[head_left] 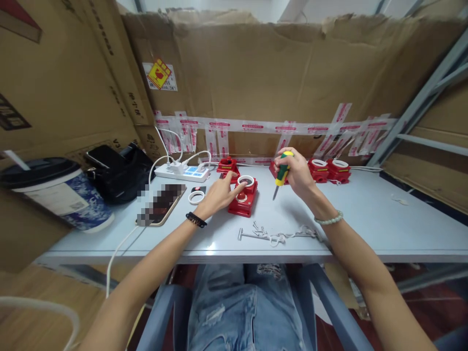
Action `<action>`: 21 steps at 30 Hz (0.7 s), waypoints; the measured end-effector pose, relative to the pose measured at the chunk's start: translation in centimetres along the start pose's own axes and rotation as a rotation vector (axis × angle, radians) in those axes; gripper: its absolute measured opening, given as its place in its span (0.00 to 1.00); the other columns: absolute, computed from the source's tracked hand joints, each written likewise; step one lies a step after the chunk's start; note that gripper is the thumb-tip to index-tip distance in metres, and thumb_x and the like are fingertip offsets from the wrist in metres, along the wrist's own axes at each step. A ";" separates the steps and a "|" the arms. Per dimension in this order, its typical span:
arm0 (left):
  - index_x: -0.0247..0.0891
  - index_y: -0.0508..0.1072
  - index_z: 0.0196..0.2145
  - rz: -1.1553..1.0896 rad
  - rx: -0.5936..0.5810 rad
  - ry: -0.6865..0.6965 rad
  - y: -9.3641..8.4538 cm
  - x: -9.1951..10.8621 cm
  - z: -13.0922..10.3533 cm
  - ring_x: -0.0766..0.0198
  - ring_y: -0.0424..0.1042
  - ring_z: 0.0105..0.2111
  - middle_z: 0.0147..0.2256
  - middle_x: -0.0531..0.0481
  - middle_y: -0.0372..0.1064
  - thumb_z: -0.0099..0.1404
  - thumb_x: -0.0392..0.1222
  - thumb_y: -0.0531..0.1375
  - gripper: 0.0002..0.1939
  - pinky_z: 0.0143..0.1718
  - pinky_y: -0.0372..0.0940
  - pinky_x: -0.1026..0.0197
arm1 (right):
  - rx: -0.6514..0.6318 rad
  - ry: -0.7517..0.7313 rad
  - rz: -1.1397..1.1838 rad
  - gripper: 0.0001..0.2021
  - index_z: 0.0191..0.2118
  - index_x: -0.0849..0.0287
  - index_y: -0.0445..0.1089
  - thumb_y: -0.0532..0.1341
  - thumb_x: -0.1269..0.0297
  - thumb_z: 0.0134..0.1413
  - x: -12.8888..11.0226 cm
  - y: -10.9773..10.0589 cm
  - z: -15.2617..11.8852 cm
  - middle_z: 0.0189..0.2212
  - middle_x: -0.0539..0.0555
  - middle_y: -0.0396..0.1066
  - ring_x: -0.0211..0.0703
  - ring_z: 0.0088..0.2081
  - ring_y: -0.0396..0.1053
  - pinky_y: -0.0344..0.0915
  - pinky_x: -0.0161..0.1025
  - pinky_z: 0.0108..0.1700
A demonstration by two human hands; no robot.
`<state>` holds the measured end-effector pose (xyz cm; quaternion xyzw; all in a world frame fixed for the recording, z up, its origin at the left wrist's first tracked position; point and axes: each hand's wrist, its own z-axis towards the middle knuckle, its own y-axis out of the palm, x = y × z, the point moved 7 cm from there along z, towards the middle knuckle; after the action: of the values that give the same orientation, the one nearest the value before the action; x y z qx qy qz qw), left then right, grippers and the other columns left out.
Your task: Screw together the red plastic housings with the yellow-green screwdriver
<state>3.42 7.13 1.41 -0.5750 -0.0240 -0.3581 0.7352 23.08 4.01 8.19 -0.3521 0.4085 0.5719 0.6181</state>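
Observation:
My right hand [295, 170] is closed round the green and yellow handle of a screwdriver [282, 171], whose metal shaft points down above the table, apart from the red parts. My left hand [221, 194] grips a red housing [241, 207] from its left side, thumb and fingers spread about its upper part. That housing has a white ring [245, 181] on top and a second round fitting lower down. Just in front lie several small screws [259, 229] and thin metal rods [256, 237] with white cord looped round them.
Behind stand more red housings [338, 171], some with white rings, and one red piece [226, 165] near a white power strip [183, 171]. A loose white ring [196, 197], phone [163, 204], black bag [122, 180] and large cup [62, 195] occupy the left. Cardboard [248, 68] walls the back.

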 end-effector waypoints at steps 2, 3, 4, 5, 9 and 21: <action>0.39 0.62 0.55 -0.042 0.014 0.080 -0.3 0.2 0.0 0.52 0.71 0.40 0.36 0.45 0.69 0.66 0.62 0.50 0.29 0.43 0.64 0.51 | -0.033 0.011 0.018 0.15 0.34 0.54 0.57 0.58 0.62 0.35 0.2 0.3 0.0 0.23 0.44 0.58 0.33 0.25 0.59 0.58 0.35 0.28; 0.40 0.61 0.57 -0.071 0.013 0.141 -0.4 0.5 0.0 0.52 0.69 0.46 0.43 0.43 0.68 0.65 0.60 0.51 0.29 0.48 0.63 0.51 | -0.037 0.009 0.007 0.14 0.35 0.54 0.57 0.58 0.62 0.37 0.3 0.4 0.0 0.23 0.44 0.58 0.33 0.25 0.59 0.58 0.35 0.28; 0.41 0.60 0.58 -0.102 -0.002 0.207 -0.5 0.7 0.0 0.53 0.65 0.52 0.50 0.42 0.64 0.65 0.59 0.52 0.29 0.54 0.60 0.51 | -0.038 0.006 -0.011 0.14 0.35 0.54 0.57 0.58 0.62 0.38 0.3 0.4 -0.1 0.23 0.44 0.58 0.33 0.25 0.59 0.58 0.35 0.29; 0.43 0.58 0.60 -0.129 -0.033 0.266 -0.4 0.9 0.0 0.53 0.60 0.58 0.56 0.42 0.60 0.65 0.57 0.53 0.29 0.58 0.56 0.51 | -0.037 0.002 -0.028 0.14 0.35 0.54 0.57 0.58 0.61 0.39 0.3 0.5 -0.1 0.23 0.44 0.57 0.33 0.25 0.59 0.58 0.35 0.29; 0.47 0.55 0.63 -0.181 -0.206 0.371 0.7 1.4 -0.2 0.54 0.48 0.65 0.66 0.47 0.47 0.67 0.55 0.52 0.29 0.65 0.45 0.50 | -0.027 -0.006 -0.007 0.13 0.35 0.54 0.56 0.58 0.61 0.41 0.3 0.5 -0.1 0.23 0.43 0.58 0.33 0.25 0.59 0.58 0.35 0.30; 0.46 0.60 0.60 0.110 0.041 0.209 0.3 0.3 0.9 0.48 0.62 0.52 0.49 0.42 0.60 0.59 0.65 0.58 0.36 0.53 0.58 0.44 | -0.028 -0.112 0.218 0.16 0.35 0.54 0.59 0.66 0.57 0.44 -0.2 0.5 -0.1 0.24 0.42 0.63 0.32 0.25 0.64 0.62 0.36 0.31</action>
<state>4.11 7.76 1.63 -0.5198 0.0770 -0.3745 0.7640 22.61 3.87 8.38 -0.2817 0.4014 0.6602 0.5690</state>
